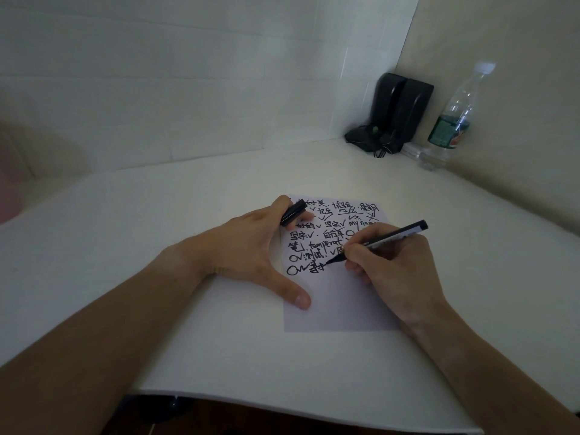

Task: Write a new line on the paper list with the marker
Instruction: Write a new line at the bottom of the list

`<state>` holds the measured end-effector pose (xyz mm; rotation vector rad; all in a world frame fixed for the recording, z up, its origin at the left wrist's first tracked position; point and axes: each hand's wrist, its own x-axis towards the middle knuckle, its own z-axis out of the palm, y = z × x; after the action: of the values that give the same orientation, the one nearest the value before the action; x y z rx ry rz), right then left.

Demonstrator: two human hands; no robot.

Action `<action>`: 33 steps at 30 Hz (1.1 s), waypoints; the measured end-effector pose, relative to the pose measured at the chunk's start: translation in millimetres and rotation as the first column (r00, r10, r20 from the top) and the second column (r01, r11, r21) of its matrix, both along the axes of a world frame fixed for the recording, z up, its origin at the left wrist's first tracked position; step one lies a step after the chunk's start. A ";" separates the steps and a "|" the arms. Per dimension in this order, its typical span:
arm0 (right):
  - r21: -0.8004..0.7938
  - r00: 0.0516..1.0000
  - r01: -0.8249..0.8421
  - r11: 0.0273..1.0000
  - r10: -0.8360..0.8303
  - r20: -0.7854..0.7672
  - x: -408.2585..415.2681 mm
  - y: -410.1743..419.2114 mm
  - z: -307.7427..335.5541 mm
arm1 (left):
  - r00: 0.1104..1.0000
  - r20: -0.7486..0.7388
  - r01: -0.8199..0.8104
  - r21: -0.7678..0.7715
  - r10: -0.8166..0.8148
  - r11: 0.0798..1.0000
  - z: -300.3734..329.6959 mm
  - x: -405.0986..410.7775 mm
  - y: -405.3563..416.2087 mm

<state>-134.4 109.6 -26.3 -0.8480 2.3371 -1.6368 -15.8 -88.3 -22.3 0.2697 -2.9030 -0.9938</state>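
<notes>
Left of the writing grip, the left hand (251, 243) is spread flat on the white table (157, 246), its thumb pressed on the paper's left edge, while the marker cap (293, 212) is pinched between its curled fingers. Under both hands the paper list (339, 302) is laid flat on the table, its upper half filled with black handwriting: Chinese characters, ticks, circles, and the readable fragments "my na" and "temperat". At the lowest line a circle, a tick and a fresh character are seen, and the marker (376, 241) tip is set on the paper just beside them. The marker is clamped in the right hand (389, 265), fingers closed round the barrel near the tip, the black rear end tilted up and to the right. Far beyond the grip, in the corner, two black speakers (398, 111) are stood together. Right of them a clear plastic bottle (452, 120) with a green label is stood upright, white cap on; its contents cannot be made out.
</notes>
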 end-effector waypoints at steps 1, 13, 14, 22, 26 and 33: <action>-0.001 1.000 -0.008 1.000 0.008 0.003 0.1 -0.4 0.0 | 1.000 -0.001 0.001 -0.001 -0.001 1.000 0.1 0.1 -0.1; -0.023 0.999 -0.022 0.999 0.023 0.034 0.5 0.5 -0.9 | 1.000 -0.006 0.002 -0.006 -0.002 1.000 -1.0 -0.3 -1.4; -0.034 0.999 -0.034 0.999 0.035 0.038 1.0 0.8 -0.4 | 1.000 -0.007 0.003 -0.005 -0.003 1.000 -1.0 -0.3 -1.4; -0.076 0.998 0.027 0.997 -0.022 0.057 -1.8 1.2 -2.0 | 1.000 0.002 -0.023 -0.122 0.024 0.992 3.6 5.1 1.1; -0.050 0.999 0.033 0.998 -0.032 0.020 -2.0 1.3 -3.9 | 0.999 0.012 -0.030 -0.202 0.033 0.979 2.4 9.5 0.5; -0.460 0.987 0.024 0.888 0.053 0.154 -6.1 5.7 4.2 | 1.000 0.012 0.008 -0.232 -0.005 0.973 -0.7 10.3 -1.9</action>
<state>-140.5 115.3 -22.1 -0.7641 1.8507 -2.2085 -5.5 -90.2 -23.1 0.2520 -2.9934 -0.6455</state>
